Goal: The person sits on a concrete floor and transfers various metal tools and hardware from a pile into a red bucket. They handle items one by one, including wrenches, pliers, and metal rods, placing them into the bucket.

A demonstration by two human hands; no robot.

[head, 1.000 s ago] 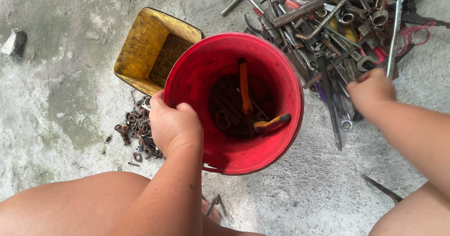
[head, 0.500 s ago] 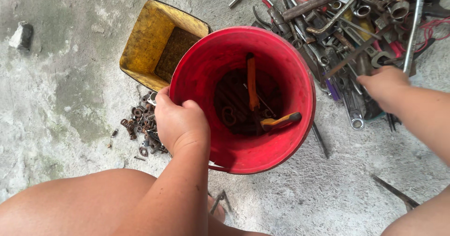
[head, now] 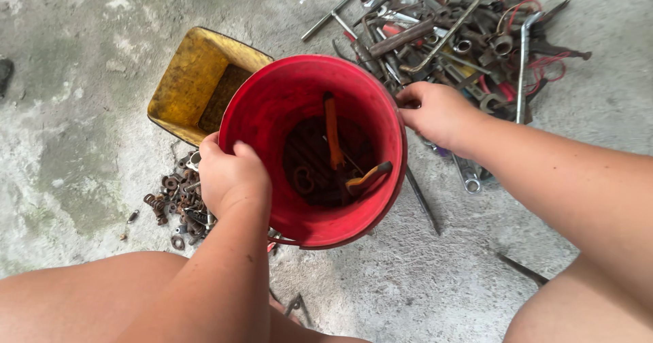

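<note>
A red plastic bucket (head: 272, 111) stands on the concrete floor in front of me. Inside lie rusty tools, among them an orange-handled tool (head: 332, 135) and a second orange-handled one (head: 367, 177). My left hand (head: 231, 174) grips the bucket's near-left rim. My right hand (head: 435, 111) is closed on the right rim, next to a pile of wrenches and metal tools (head: 456, 40).
A dirty yellow plastic bin (head: 190, 84) sits behind the bucket at the left. A heap of rusty nuts and small parts (head: 173, 203) lies by my left hand. Loose tools (head: 422, 200) lie right of the bucket. My bare knees fill the bottom edge.
My right hand has come off the tool pile and taken hold of the bucket's right rim. The left hand has kept its grip on the rim.
</note>
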